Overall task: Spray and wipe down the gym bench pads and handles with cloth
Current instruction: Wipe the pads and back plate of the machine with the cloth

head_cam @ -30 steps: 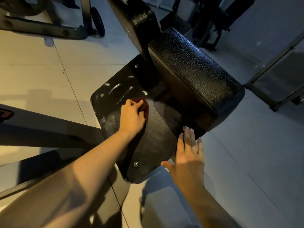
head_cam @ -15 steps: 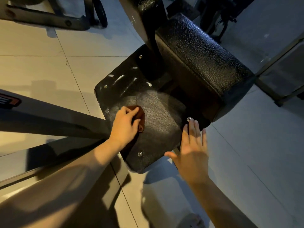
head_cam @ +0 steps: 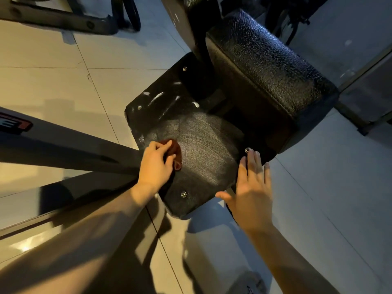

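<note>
A flat black textured seat pad [head_cam: 203, 145] with metal studs lies low in the middle, streaked with wipe marks and white spray spots. My left hand [head_cam: 156, 166] grips a small dark red cloth [head_cam: 177, 152] and presses it on the pad's left part. Flat and straight-fingered, my right hand [head_cam: 252, 187] rests on the pad's right edge, fingertips by a stud. A thick black cushioned pad [head_cam: 265, 66] rises behind the seat. No spray bottle is in view.
A dark metal frame beam [head_cam: 63, 149] runs in from the left to the seat. Another machine's base and wheel [head_cam: 129, 15] stand at the top left. A dark frame [head_cam: 369, 98] sits at the right. Tiled floor [head_cam: 53, 77] lies all around.
My left hand has dragged the cloth from the pad's middle toward its near left side, leaving wipe streaks. My right hand stays on the right edge.
</note>
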Motion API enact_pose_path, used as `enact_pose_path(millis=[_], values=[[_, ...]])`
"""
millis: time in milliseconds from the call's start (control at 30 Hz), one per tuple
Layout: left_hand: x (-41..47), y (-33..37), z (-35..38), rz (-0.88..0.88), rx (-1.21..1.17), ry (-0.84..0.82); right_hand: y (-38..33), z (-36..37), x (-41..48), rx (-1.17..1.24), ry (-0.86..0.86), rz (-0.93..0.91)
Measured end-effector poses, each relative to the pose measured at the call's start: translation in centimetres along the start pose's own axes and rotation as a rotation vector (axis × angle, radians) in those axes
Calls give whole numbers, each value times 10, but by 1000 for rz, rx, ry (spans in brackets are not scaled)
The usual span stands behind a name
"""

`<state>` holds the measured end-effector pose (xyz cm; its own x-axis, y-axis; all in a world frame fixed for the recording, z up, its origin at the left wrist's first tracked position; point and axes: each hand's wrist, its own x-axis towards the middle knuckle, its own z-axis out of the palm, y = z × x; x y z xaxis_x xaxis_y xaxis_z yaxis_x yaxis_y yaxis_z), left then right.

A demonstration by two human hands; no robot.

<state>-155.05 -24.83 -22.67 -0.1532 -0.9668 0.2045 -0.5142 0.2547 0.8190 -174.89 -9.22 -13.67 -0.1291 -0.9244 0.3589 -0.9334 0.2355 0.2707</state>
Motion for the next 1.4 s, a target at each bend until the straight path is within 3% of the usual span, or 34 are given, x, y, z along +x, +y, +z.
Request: enact_pose_path(millis=[100,267,333,400,533,600,667,767,867,933,1067,1133,1233,1400], values=[[-14,26,6,-48,9,20,0,0,0,-3,-3,6],[-61,81,26,437,-59,-209,-1,-4,1,-11,-36,9],[-49,68,22,527,-22,-240,-2,-5,0,-15,-50,19],[-37,46,16,455,25,-181,-2,-5,1,-9,-52,24],[5,-4,-5,-103,101,8,-2,-3,1,2,-51,35],[8,4,-12,-256,181,31,-2,-3,1,-2,-62,30],[-11,34,-4,-160,170,48,-3,-3,0,-11,-65,32],[-45,69,16,127,65,-39,-6,-6,3,-53,-90,51],[-34,47,16,333,59,-101,-8,-9,6,-60,-85,63],[-20,24,11,226,98,-29,-7,-9,5,-42,-90,65],[19,-10,1,-248,113,97,-6,-8,3,-6,-95,62],[13,0,0,-294,129,96,-4,-7,2,-4,-91,60],[-27,47,12,-122,59,63,-4,-5,3,-11,-94,53],[-36,87,23,315,-19,-201,-6,-8,6,-40,-94,68]])
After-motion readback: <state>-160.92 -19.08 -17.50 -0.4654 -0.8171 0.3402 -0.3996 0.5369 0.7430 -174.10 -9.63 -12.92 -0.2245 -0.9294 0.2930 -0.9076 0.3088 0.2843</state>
